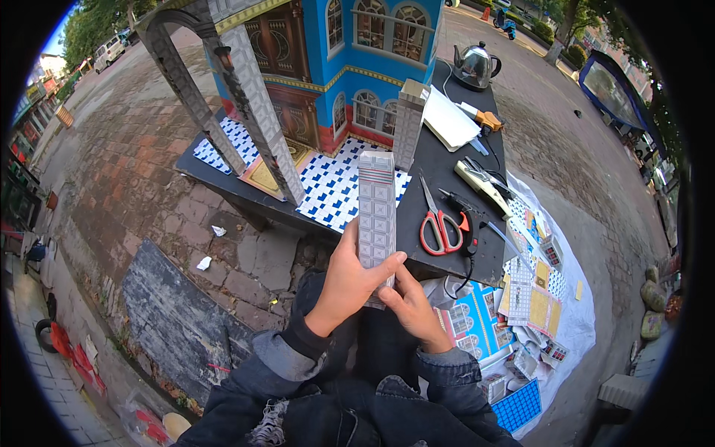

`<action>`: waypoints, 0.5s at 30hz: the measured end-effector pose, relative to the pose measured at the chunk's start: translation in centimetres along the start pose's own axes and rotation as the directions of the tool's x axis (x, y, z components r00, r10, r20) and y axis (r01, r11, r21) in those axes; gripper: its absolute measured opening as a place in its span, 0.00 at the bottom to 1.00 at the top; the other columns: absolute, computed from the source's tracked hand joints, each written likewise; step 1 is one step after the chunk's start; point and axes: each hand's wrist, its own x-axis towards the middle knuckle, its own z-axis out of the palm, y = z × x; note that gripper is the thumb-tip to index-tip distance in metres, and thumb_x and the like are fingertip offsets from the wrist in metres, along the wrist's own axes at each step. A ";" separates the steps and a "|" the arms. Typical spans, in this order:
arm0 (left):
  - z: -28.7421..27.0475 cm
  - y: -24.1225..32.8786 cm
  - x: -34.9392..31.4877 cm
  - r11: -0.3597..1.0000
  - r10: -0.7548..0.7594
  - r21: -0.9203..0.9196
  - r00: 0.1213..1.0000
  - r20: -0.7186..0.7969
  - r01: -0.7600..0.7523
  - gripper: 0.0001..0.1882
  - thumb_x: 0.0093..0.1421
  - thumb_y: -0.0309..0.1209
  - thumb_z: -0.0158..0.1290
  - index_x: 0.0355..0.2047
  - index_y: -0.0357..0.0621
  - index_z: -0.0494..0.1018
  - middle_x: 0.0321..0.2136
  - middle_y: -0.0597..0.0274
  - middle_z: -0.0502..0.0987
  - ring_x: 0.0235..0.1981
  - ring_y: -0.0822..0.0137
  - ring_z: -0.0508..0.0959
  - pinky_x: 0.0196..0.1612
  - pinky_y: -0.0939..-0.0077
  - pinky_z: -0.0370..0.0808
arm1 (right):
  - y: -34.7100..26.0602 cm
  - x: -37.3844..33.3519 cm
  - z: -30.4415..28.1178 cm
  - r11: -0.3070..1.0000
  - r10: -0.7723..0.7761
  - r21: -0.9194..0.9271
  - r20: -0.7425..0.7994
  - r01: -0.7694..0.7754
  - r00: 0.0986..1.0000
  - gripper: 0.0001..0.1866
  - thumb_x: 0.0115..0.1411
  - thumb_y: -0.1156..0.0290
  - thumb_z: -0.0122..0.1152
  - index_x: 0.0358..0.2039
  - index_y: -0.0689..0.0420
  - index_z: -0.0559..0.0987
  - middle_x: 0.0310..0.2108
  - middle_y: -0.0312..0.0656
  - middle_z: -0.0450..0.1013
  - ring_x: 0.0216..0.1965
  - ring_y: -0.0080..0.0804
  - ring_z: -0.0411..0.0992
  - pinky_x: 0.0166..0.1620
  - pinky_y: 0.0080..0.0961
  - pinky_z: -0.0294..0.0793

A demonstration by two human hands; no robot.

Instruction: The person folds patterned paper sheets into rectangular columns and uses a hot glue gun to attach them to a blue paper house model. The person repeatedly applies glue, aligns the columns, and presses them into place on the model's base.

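Observation:
My left hand [344, 277] is closed round the middle of a grey, stone-patterned square paper pillar [377, 201], its thumb across the front. Lower down, my right hand [415, 309] grips the same pillar near its bottom end. The pillar stands nearly upright in front of me, before the table's edge. Just beyond it is a blue paper model house [320, 56] with brown doors, arched windows and a blue-and-white tiled floor [335, 186]. A similar pillar [409, 125] stands on that floor's right side, and a grey arch [257, 112] rises at its left.
On the black table [428, 262] lie red-handled scissors [441, 227], a black hot glue gun [467, 227], a cream-coloured tool [484, 188] and white sheets [449, 123]. A steel kettle [475, 65] stands at the back. Printed paper pieces [477, 322] cover a white sheet at right.

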 end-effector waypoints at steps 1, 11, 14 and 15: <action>-0.5 -0.1 -0.1 0.999 -0.016 -0.048 0.999 0.027 0.018 0.34 0.57 0.28 0.67 0.61 0.31 0.65 0.52 0.52 0.78 0.52 0.66 0.79 0.55 0.71 0.75 | 0.1 0.0 -0.4 0.982 0.041 0.182 0.059 -0.051 0.997 0.35 0.67 0.67 0.65 0.68 0.66 0.61 0.59 0.46 0.70 0.58 0.31 0.70 0.58 0.33 0.71; -1.6 -0.2 0.4 0.977 -0.038 -0.211 0.999 -0.023 0.032 0.15 0.66 0.29 0.62 0.49 0.33 0.78 0.43 0.61 0.84 0.40 0.75 0.81 0.45 0.76 0.78 | 1.7 -1.2 0.1 0.991 0.123 0.068 -0.160 -0.113 0.979 0.16 0.69 0.70 0.64 0.51 0.67 0.80 0.41 0.37 0.81 0.41 0.19 0.75 0.46 0.20 0.74; -2.1 0.6 1.1 0.983 0.002 -0.186 1.000 0.015 0.000 0.14 0.66 0.29 0.61 0.50 0.35 0.78 0.43 0.62 0.83 0.42 0.75 0.81 0.47 0.77 0.77 | 2.3 -1.8 0.1 0.996 0.054 -0.052 -0.214 -0.066 0.975 0.13 0.68 0.71 0.64 0.50 0.65 0.81 0.37 0.37 0.82 0.39 0.17 0.75 0.42 0.22 0.75; -2.1 0.9 1.2 0.983 0.009 -0.183 0.999 0.032 -0.003 0.14 0.66 0.28 0.61 0.50 0.35 0.78 0.44 0.62 0.83 0.43 0.75 0.81 0.48 0.78 0.77 | 2.4 -1.8 0.1 0.990 0.019 -0.131 -0.249 -0.053 0.968 0.13 0.68 0.71 0.64 0.49 0.64 0.81 0.37 0.38 0.82 0.38 0.18 0.75 0.42 0.22 0.75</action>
